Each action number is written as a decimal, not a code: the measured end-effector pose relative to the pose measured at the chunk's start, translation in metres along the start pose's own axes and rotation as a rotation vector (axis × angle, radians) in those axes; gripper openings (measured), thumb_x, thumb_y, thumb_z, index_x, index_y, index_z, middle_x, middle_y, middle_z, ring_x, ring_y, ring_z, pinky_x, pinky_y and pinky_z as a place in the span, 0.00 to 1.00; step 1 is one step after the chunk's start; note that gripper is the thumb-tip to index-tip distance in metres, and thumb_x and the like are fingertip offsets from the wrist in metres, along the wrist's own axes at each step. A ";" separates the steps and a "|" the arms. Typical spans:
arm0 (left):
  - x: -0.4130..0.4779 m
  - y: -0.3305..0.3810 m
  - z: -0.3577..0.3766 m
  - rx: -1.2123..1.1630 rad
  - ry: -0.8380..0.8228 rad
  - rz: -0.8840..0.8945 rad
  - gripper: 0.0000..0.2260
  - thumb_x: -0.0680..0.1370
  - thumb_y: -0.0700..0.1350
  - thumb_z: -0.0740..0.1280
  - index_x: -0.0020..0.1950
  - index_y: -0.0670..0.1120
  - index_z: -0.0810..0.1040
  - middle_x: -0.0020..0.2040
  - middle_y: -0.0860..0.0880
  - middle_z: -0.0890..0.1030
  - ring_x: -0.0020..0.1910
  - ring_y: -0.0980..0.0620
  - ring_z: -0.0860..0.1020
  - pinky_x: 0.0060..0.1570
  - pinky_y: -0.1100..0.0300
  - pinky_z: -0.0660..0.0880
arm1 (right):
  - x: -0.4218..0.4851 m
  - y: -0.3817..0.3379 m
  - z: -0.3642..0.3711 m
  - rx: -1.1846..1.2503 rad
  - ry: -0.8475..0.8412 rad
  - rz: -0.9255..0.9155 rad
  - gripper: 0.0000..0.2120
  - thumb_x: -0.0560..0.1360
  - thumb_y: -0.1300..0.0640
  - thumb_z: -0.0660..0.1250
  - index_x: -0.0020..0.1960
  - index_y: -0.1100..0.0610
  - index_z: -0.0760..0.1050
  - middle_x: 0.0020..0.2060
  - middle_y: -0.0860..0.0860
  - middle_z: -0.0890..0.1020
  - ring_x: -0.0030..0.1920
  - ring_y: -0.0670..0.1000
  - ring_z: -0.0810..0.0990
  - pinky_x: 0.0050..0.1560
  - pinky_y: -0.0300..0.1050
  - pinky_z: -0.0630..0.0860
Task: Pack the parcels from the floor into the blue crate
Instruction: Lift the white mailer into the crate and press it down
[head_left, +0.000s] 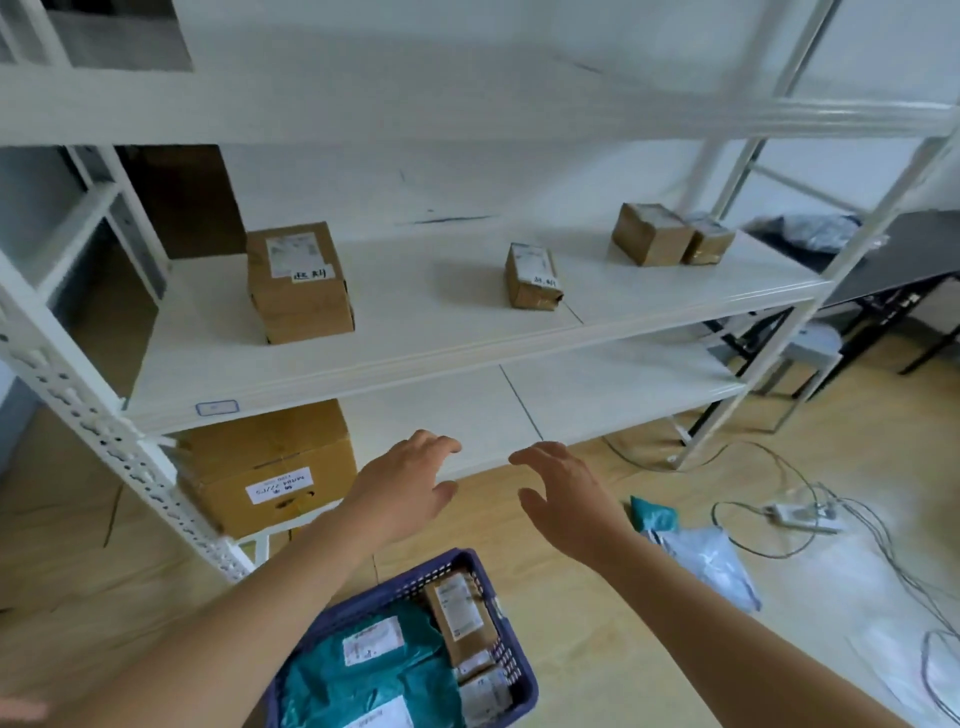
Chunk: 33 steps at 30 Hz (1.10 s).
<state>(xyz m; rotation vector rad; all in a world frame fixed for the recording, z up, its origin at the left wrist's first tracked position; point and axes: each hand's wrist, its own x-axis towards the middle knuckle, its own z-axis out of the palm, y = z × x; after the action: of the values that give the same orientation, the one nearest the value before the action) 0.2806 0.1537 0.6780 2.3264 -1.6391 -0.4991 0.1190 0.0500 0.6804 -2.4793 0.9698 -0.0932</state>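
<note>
Blue crate (511, 649) at six o'clock; left hand (400, 488) and right hand (566, 499) hover, fingers (440, 446) spread, empty. I'd take the four-o'clock white parcel (711, 564) by both edges.

**Four boxes on one shelf, two bags on the floor, one blue crate**

The middle shelf (415, 358) carries four cardboard boxes: one large box (298, 291), one small box (532, 278), and a touching pair made of a square box (649, 236) and a smaller end box (709, 243). One carton (270, 462) sits below. On the floor are two loose parcels, one teal bag (654, 514) and one pale bag (711, 564), plus one power strip (802, 515). The single blue crate (405, 582) holds at least two teal mailers (322, 675), one brown box (460, 618) and pale packets (483, 696) too blurred to count. Two hands are in frame: left hand (402, 486) and right hand (566, 499).
</note>
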 end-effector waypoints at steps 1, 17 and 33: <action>-0.001 0.010 -0.001 0.002 -0.007 0.022 0.21 0.80 0.52 0.59 0.73 0.53 0.61 0.72 0.54 0.64 0.68 0.53 0.68 0.63 0.56 0.69 | -0.010 0.007 -0.007 0.009 0.022 0.009 0.19 0.78 0.57 0.60 0.68 0.49 0.68 0.68 0.47 0.68 0.67 0.49 0.68 0.64 0.42 0.67; 0.059 0.229 0.073 -0.008 -0.164 0.184 0.22 0.79 0.53 0.60 0.73 0.54 0.61 0.72 0.54 0.63 0.68 0.52 0.68 0.63 0.55 0.69 | -0.122 0.195 -0.096 0.050 0.152 0.316 0.17 0.78 0.55 0.61 0.66 0.47 0.70 0.65 0.45 0.72 0.62 0.48 0.73 0.59 0.40 0.69; 0.157 0.434 0.208 -0.065 -0.248 -0.005 0.23 0.79 0.53 0.61 0.73 0.53 0.62 0.72 0.52 0.64 0.69 0.51 0.67 0.64 0.57 0.68 | -0.170 0.483 -0.179 0.066 0.082 0.387 0.19 0.77 0.57 0.62 0.67 0.49 0.69 0.64 0.47 0.73 0.61 0.49 0.74 0.56 0.39 0.69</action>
<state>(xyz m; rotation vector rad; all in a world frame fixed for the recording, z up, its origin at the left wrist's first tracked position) -0.1293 -0.1411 0.6390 2.2969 -1.6935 -0.8592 -0.3501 -0.2190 0.6392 -2.1991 1.4378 -0.0983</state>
